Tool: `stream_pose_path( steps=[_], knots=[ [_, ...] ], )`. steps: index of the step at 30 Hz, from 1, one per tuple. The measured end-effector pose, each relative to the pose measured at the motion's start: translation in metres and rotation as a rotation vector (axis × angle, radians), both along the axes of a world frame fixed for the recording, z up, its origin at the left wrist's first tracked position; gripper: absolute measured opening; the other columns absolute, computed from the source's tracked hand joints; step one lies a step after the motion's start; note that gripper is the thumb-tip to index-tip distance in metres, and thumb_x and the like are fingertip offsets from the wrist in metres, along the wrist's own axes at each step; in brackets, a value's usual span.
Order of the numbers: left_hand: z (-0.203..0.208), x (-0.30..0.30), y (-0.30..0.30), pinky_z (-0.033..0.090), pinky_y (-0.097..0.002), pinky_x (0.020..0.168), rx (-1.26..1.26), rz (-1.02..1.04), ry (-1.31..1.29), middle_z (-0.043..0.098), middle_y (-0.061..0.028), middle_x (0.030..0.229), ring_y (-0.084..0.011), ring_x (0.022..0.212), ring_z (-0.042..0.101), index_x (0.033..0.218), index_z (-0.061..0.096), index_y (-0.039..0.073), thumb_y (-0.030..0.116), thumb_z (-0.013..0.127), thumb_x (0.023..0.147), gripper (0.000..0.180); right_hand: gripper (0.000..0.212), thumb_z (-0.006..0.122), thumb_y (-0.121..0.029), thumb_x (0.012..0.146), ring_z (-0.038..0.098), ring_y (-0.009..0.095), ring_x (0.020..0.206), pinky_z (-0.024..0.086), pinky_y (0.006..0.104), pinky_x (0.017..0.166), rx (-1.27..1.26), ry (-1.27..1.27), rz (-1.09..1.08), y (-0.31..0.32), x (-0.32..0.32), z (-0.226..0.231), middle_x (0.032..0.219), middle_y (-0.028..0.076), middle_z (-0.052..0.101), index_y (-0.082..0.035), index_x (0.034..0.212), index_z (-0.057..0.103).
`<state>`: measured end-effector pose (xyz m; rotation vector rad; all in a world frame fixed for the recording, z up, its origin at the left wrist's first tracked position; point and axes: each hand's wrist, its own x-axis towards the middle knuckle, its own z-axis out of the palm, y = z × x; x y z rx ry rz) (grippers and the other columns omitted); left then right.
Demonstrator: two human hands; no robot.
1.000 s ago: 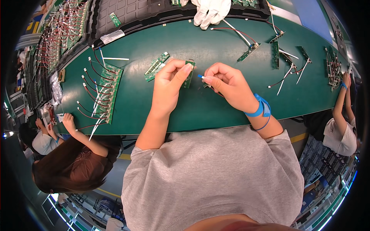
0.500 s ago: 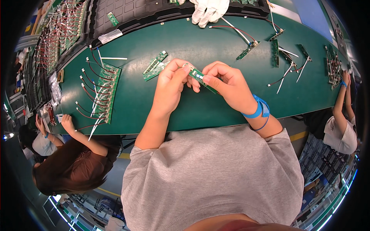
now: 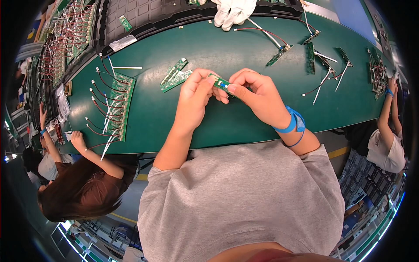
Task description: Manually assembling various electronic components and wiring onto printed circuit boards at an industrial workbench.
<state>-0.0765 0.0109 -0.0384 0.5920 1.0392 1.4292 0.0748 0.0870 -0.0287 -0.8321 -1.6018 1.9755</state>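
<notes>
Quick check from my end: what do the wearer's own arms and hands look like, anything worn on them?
Short, plain grey sleeves leave both forearms uncovered. The left hand is ungloved, with nothing visible on its wrist. The right hand is ungloved too, with a blue wrist strap and thin blue cord.

Left grip (image 3: 195, 93) holds green circuit board (image 3: 218, 81); right grip (image 3: 255, 91) pinches blue-tipped cable (image 3: 223, 86); white glove (image 3: 234, 12) beyond

Black tray (image 3: 148, 22), 11 o'clock; white glove (image 3: 233, 13) (cut off at upper edge) draped over its rim, 12 o'clock; crumpled clear plastic (image 3: 63, 104), 9 o'clock; blue panel (image 3: 349, 15), 2 o'clock; brown-clad co-worker (image 3: 99, 190), 8 o'clock.
</notes>
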Motion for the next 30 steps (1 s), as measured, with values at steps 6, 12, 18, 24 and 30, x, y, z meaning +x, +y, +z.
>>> stream_pose_path(
  steps=[6, 12, 18, 24, 30],
  knots=[
    [0.0011, 0.0010, -0.0009, 0.045, -0.0262, 0.062, -0.002, -0.004, -0.012, 0.060, -0.0105, 0.076, -0.0167, 0.065, 0.059, 0.094, 0.046, 0.001, 0.013, 0.040, 0.092, 0.013, 0.012, 0.058, -0.006, 0.082, 0.047, 0.007, 0.064, 0.040, 0.0212, 0.058, 0.021, -0.011, -0.034, -0.0011, -0.0006, -0.0001, 0.077, 0.002, 0.053, 0.002, 0.073, 0.055],
    [0.0009, 0.0010, -0.0019, 0.045, -0.0262, 0.062, 0.002, -0.012, 0.000, 0.060, -0.0106, 0.076, -0.0170, 0.065, 0.059, 0.093, 0.047, 0.002, 0.014, 0.041, 0.092, 0.014, 0.010, 0.057, -0.004, 0.082, 0.047, 0.007, 0.067, 0.039, 0.0209, 0.060, 0.056, -0.033, -0.013, 0.0002, 0.0007, 0.0013, 0.081, 0.003, 0.053, 0.002, 0.073, 0.054],
    [0.0008, 0.0007, -0.0024, 0.045, -0.0261, 0.062, 0.001, -0.016, 0.002, 0.060, -0.0105, 0.076, -0.0170, 0.066, 0.059, 0.093, 0.047, 0.002, 0.014, 0.041, 0.092, 0.014, 0.010, 0.055, -0.002, 0.083, 0.047, 0.007, 0.069, 0.038, 0.0200, 0.061, 0.011, -0.040, 0.016, 0.0006, 0.0008, 0.0024, 0.085, 0.004, 0.052, 0.001, 0.074, 0.054],
    [0.0007, 0.0003, -0.0022, 0.045, -0.0260, 0.063, 0.001, -0.017, 0.002, 0.060, -0.0104, 0.076, -0.0170, 0.066, 0.059, 0.093, 0.047, 0.002, 0.014, 0.041, 0.092, 0.014, 0.010, 0.055, -0.002, 0.083, 0.047, 0.007, 0.070, 0.039, 0.0203, 0.062, 0.009, -0.037, 0.016, 0.0011, 0.0001, 0.0032, 0.085, 0.004, 0.053, 0.001, 0.074, 0.053],
    [-0.0006, 0.0007, -0.0026, 0.045, -0.0251, 0.063, 0.014, -0.022, 0.064, 0.060, -0.0097, 0.077, -0.0156, 0.068, 0.059, 0.094, 0.047, 0.002, 0.013, 0.044, 0.091, 0.012, 0.010, 0.057, -0.003, 0.082, 0.049, 0.009, 0.074, 0.040, 0.0219, 0.067, 0.062, -0.044, 0.012, 0.0003, -0.0006, 0.0022, 0.085, 0.004, 0.053, 0.001, 0.074, 0.055]
  ],
)
